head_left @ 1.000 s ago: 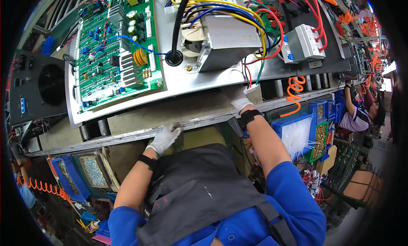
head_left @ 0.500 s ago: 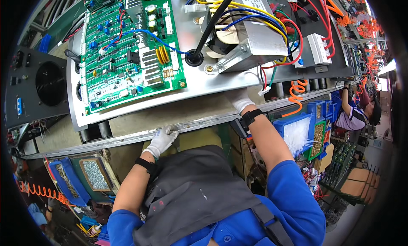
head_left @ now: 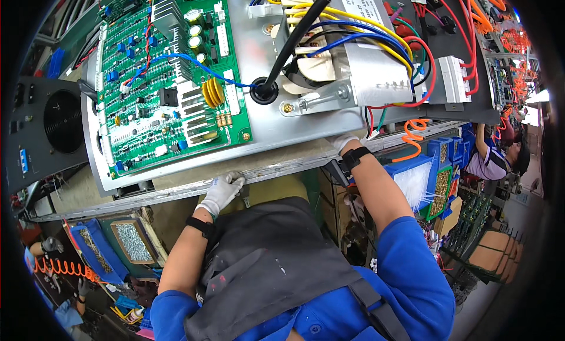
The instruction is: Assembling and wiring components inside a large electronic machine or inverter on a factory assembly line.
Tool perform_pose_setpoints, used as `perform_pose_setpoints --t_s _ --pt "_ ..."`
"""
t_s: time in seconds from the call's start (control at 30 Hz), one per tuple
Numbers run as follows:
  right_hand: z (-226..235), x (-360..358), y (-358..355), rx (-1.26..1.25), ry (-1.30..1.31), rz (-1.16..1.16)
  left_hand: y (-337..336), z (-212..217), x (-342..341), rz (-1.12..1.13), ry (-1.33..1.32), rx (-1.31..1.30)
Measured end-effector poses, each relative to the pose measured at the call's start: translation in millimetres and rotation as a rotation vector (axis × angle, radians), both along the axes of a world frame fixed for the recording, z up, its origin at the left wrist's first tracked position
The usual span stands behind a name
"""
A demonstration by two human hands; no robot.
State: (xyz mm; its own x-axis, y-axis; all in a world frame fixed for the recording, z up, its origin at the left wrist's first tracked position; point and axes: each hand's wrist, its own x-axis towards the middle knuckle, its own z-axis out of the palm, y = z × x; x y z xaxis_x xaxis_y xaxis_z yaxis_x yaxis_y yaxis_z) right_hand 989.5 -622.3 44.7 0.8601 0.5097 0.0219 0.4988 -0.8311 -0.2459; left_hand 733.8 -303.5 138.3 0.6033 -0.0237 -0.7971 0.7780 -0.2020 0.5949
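A metal plate (head_left: 282, 132) carries a green circuit board (head_left: 141, 88) on its left and a transformer (head_left: 312, 67) beside a silver metal bracket (head_left: 382, 88). My right hand (head_left: 341, 142), in a white glove, reaches to the plate's near edge below the bracket; its fingers are hidden beneath the plate. Lower left, my left hand (head_left: 223, 191), also gloved, rests at the near edge of the metal rail (head_left: 271, 171), off the plate. Its fingers are curled in, and nothing shows in them.
Left of the plate stands a dark panel with a round fan grille (head_left: 63, 114). Coiled orange hose (head_left: 415, 135) hangs at right, above blue bins (head_left: 412, 179) of parts. A tray of screws (head_left: 132, 242) sits lower left. Co-workers are at the right (head_left: 491, 155) and far left.
The plate with its board and transformer has shifted toward me and covers more of my right hand. That hand has moved slightly right. My left hand has barely moved.
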Motion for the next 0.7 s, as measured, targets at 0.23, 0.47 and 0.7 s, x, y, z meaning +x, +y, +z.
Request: perform_pose_setpoints --t_s 0.23,0.47,0.7 --pt "16 -7 -12 -0.139 0.154 -0.034 0 7 8 0.034 0.067 -0.016" --pt "22 -35 -9 -0.256 0.283 -0.091 3 13 14 0.039 0.112 -0.047" --pt "32 -24 -4 -0.368 0.428 -0.143 3 18 18 0.041 0.103 -0.044"
